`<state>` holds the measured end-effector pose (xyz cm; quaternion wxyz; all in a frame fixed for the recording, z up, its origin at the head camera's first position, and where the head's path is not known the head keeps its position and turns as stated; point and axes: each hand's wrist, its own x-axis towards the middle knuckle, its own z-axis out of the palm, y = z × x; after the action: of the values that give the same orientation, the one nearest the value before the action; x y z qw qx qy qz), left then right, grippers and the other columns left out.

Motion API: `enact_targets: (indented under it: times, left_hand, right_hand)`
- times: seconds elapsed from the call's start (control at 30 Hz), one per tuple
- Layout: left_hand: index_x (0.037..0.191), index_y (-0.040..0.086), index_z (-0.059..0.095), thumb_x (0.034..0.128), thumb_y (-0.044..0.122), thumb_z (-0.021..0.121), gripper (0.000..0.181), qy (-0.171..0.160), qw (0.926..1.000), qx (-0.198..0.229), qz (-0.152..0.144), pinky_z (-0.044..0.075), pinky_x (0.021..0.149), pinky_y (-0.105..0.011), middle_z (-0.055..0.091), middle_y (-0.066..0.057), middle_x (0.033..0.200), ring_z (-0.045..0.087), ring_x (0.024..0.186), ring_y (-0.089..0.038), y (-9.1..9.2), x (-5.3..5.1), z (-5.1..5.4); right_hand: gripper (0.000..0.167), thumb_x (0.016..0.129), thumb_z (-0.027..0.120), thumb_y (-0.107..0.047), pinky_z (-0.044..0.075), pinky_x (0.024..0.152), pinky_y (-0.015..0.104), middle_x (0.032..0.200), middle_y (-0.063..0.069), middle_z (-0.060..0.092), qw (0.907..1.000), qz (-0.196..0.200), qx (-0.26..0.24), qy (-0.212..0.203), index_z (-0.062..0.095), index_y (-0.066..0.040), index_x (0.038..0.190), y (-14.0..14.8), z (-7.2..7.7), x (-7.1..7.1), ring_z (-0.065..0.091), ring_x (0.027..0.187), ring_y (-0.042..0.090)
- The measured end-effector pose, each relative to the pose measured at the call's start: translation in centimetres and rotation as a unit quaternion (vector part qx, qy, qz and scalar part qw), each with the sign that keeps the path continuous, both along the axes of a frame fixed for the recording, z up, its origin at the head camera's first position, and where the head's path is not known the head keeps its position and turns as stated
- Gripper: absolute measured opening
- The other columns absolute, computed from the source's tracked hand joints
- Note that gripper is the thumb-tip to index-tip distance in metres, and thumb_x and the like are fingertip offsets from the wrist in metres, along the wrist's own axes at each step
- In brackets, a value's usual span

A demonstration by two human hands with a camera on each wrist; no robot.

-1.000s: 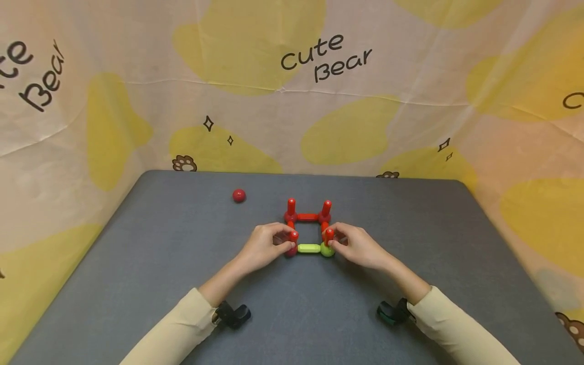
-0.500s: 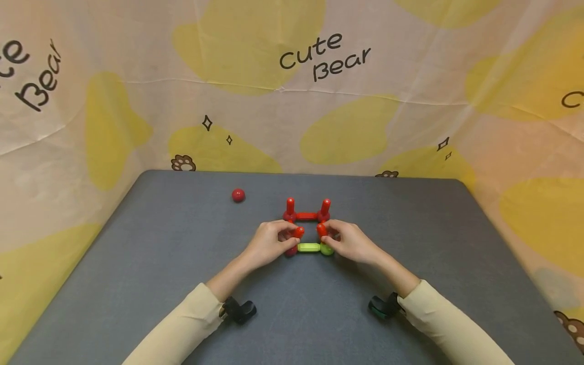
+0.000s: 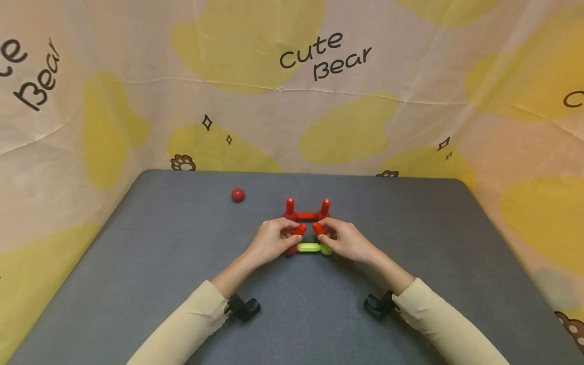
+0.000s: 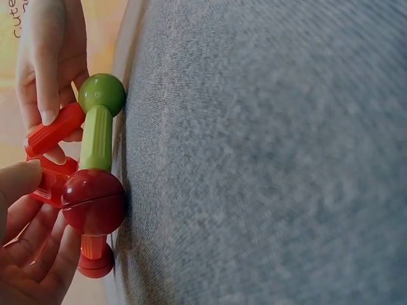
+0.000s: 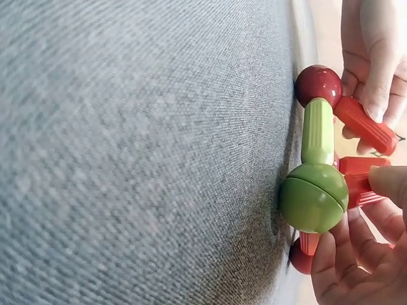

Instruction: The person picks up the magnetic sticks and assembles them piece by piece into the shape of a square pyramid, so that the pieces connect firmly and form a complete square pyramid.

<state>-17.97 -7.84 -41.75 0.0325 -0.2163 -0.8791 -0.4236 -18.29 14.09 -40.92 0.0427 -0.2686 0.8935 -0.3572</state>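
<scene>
On the table lies a square frame of toy rods and balls. Its near side is a light green rod (image 3: 308, 247) between a dark red ball (image 4: 94, 202) on the left and a green ball (image 5: 315, 197) on the right. My left hand (image 3: 269, 239) pinches a red rod (image 3: 301, 229) rising from the red ball. My right hand (image 3: 349, 239) pinches another red rod (image 3: 318, 228) rising from the green ball. Both rods lean inward, their tops apart. At the far corners, two red rods stand upright, joined below by a red rod (image 3: 306, 216). My hands partly hide the frame's sides.
A loose red ball (image 3: 238, 195) lies on the grey table (image 3: 182, 243), back left of the frame. A printed cloth (image 3: 255, 121) hangs behind and at both sides of the table. Dark wrist devices are strapped at both cuffs.
Both hands have moved inward, tilting the two near red rods from upright toward each other. The frame's base and the loose ball have stayed in place.
</scene>
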Motion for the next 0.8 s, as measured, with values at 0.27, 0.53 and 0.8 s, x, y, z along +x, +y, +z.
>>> enact_targets:
  times: [0.27,0.53,0.8]
  left_hand:
    - [0.097,0.006,0.070,0.0772,0.015,0.073,0.023,-0.010,0.9999,-0.006,0.005,0.046,0.057,-0.020,0.060,0.002,0.074,0.053,0.062,-0.008,0.12,-0.05,0.03]
    - [0.099,0.005,0.070,0.0780,0.016,0.072,0.024,-0.010,0.9999,-0.008,0.007,0.047,0.058,-0.019,0.062,0.001,0.078,0.055,0.063,-0.008,0.12,-0.05,-0.06]
    - [0.098,0.006,0.070,0.0793,0.011,0.069,0.019,0.001,0.9995,0.032,0.008,0.050,0.061,-0.021,0.067,-0.002,0.086,0.059,0.066,-0.008,-0.51,-0.13,0.14]
  right_hand:
    - [0.023,0.086,0.064,-0.011,0.047,0.062,0.021,0.087,0.001,0.063,1.0000,-0.003,-0.002,0.003,0.061,-0.006,0.108,-0.08,-0.19,-0.05,0.057,0.075,0.011]
    - [0.025,0.086,0.064,-0.013,0.047,0.062,0.021,0.089,0.001,0.062,0.9999,-0.014,0.004,0.008,0.061,-0.005,0.110,-0.15,-0.35,0.03,0.057,0.075,0.010]
    - [0.024,0.087,0.062,-0.015,0.049,0.069,0.027,0.097,0.001,0.064,0.9985,-0.052,-0.015,-0.005,0.061,-0.010,0.111,0.64,-0.07,-0.14,0.061,0.081,0.014]
